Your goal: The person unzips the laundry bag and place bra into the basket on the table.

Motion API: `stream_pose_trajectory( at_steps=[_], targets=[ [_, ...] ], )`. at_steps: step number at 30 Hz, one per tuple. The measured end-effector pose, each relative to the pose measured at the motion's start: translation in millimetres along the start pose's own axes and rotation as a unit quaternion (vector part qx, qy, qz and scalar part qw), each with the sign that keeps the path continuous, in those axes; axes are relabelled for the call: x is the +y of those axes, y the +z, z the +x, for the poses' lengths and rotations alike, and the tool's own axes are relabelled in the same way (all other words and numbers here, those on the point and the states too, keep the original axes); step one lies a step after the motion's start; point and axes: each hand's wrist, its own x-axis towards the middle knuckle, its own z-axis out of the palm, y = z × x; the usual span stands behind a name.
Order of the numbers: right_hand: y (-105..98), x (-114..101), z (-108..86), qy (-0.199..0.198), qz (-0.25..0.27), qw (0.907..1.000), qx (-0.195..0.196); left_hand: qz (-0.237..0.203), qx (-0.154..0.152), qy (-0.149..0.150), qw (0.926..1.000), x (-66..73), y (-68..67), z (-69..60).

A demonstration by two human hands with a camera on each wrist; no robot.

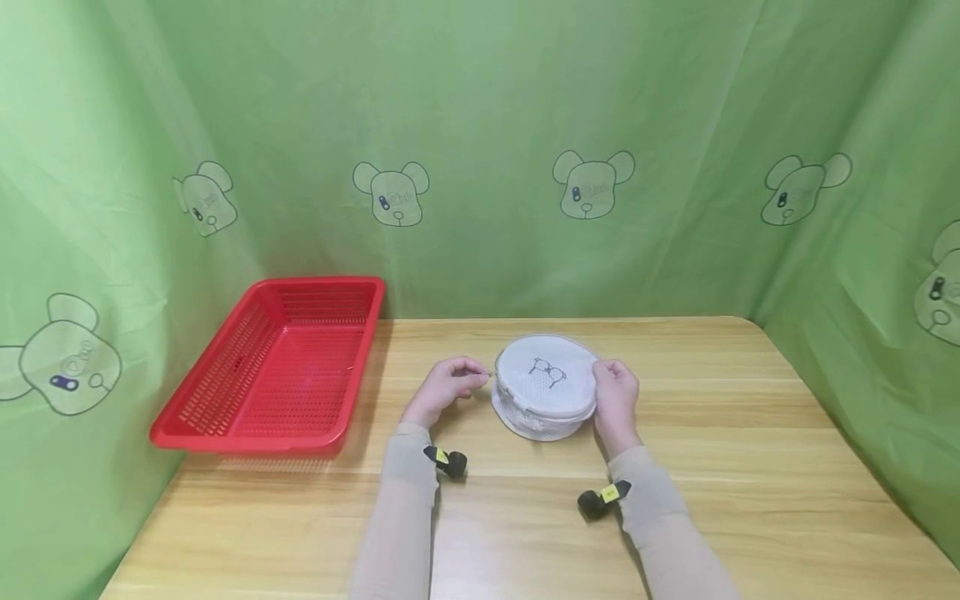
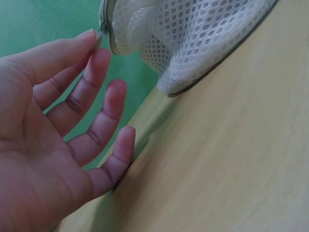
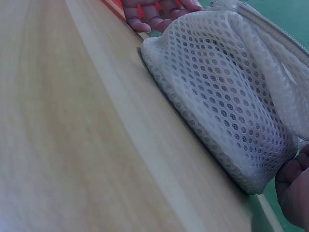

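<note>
A round white mesh laundry bag (image 1: 521, 383) with a dark line drawing on its lid stands on the table, its soft side wall slightly crumpled. At its left edge my left hand (image 1: 447, 388) pinches the small zipper pull (image 2: 98, 40) between thumb and index finger, the other fingers spread and loosely bent. On the opposite side my right hand (image 1: 617, 398) grips the bag's rim, its fingers partly hidden by the fabric. In the right wrist view the zipper (image 3: 277, 28) runs along the bag's upper edge, and the mesh wall bulges below it.
A red plastic basket (image 1: 365, 358) with slotted walls stands at the table's left side. The wooden table (image 1: 720, 450) extends around the bag. Green curtains (image 1: 480, 258) printed with bear heads enclose the back and sides.
</note>
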Motion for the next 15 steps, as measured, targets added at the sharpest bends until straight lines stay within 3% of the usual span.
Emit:
stream_pose_trajectory(
  at_steps=[15],
  targets=[
    [-1.4, -2.6, -1.2, 0.013, -0.004, 0.9999, -0.007, -0.013, 0.010, -0.005, 0.9999, -1.8, 0.7, 1.1]
  ],
)
